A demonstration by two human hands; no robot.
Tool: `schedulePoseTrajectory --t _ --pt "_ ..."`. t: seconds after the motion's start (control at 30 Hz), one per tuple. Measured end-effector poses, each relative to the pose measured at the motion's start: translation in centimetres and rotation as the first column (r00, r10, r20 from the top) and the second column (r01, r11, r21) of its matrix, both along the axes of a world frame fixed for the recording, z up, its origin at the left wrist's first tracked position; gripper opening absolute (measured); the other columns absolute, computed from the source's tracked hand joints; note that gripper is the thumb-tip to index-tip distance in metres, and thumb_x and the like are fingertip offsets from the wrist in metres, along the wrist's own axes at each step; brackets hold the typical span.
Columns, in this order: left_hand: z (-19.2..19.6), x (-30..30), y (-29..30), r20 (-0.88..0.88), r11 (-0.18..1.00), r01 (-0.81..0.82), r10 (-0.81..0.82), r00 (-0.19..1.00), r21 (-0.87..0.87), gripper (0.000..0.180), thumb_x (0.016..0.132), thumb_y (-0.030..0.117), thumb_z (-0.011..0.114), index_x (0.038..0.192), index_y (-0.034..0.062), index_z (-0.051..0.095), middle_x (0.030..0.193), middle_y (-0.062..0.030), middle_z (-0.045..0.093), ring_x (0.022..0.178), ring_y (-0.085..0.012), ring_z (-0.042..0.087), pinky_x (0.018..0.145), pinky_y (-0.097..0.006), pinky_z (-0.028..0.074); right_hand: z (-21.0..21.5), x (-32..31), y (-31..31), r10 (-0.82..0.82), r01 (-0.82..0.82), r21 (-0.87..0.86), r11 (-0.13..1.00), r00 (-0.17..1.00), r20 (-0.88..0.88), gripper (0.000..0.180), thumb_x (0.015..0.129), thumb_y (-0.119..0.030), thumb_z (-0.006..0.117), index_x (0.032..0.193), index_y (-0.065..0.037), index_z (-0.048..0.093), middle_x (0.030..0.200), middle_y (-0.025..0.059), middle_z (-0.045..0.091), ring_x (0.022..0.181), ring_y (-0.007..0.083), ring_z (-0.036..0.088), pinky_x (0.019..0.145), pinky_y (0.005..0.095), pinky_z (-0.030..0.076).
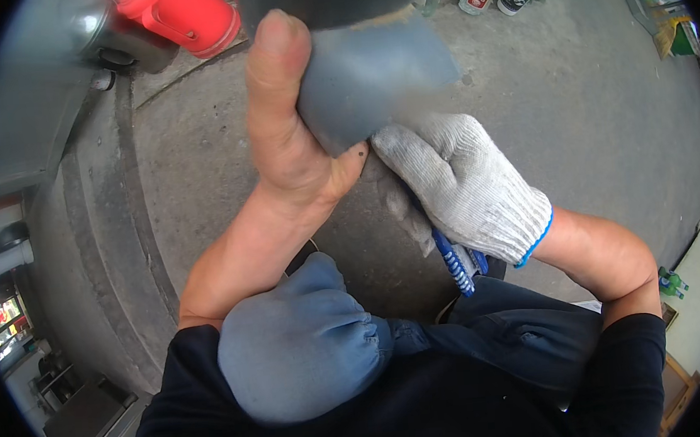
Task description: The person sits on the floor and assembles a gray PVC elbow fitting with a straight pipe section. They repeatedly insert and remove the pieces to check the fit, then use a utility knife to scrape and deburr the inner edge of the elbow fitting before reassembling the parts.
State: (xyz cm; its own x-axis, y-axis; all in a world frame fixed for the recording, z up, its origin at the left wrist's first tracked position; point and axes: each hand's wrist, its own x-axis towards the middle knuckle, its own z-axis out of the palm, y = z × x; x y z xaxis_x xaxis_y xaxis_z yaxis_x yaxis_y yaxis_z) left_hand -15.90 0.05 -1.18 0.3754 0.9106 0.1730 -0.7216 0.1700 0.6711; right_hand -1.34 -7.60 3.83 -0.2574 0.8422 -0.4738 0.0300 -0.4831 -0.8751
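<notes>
Bare left hand [284, 133] grips a grey pipe elbow [371, 75] at upper centre; gloved right hand [464, 188] presses closed against its lower edge

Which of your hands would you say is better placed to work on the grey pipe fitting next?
Probably the right hand: gloved, at the grey pipe fitting's lower edge, free to move. The bare left hand already grips the fitting.

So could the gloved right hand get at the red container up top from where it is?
Probably not right away: the right hand sits under the grey pipe, which the left hand grips, and the red container lies beyond both.
</notes>
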Motion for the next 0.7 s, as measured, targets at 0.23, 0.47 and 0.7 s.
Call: schedulePoseTrajectory --t 0.23,0.47,0.7 --pt "-0.5 0.3 0.3 0.041 0.990 0.094 -0.099 0.994 0.102 0.086 0.101 0.069 0.056 0.146 -0.0042 0.053 0.132 -0.0228 0.069 0.117 -0.0303 0.072 0.103 -0.043 0.059 1.5 0.0 0.0 0.065 -0.109 -0.155 0.982 0.963 -0.262 0.041 0.113 -0.032 0.050 0.104 0.003 0.069 0.064 0.0068 0.064 0.045 0.0143 0.059 0.042 0.0290 0.049" --pt "1.6 -0.2 1.2 0.141 0.978 0.001 0.029 0.990 -0.208 0.076 0.102 0.061 0.059 0.146 -0.0011 0.050 0.138 -0.0239 0.062 0.127 -0.0396 0.063 0.112 -0.055 0.051 -1.2 3.6 0.3 -0.009 0.018 0.049 0.999 0.983 -0.181 0.038 0.112 -0.032 0.052 0.111 0.002 0.067 0.075 0.0068 0.068 0.057 0.0131 0.065 0.051 0.0263 0.055" --pt "1.7 -0.6 0.9 -0.119 0.986 -0.119 0.105 0.987 -0.116 0.057 0.104 0.041 0.066 0.144 0.0025 0.055 0.138 -0.0191 0.067 0.128 -0.0364 0.065 0.118 -0.056 0.047 -0.5 4.2 1.5 -0.131 -0.099 0.460 0.883 0.886 0.444 0.026 0.110 -0.023 0.057 0.111 0.001 0.068 0.077 0.0112 0.073 0.064 0.0204 0.072 0.064 0.0360 0.059"
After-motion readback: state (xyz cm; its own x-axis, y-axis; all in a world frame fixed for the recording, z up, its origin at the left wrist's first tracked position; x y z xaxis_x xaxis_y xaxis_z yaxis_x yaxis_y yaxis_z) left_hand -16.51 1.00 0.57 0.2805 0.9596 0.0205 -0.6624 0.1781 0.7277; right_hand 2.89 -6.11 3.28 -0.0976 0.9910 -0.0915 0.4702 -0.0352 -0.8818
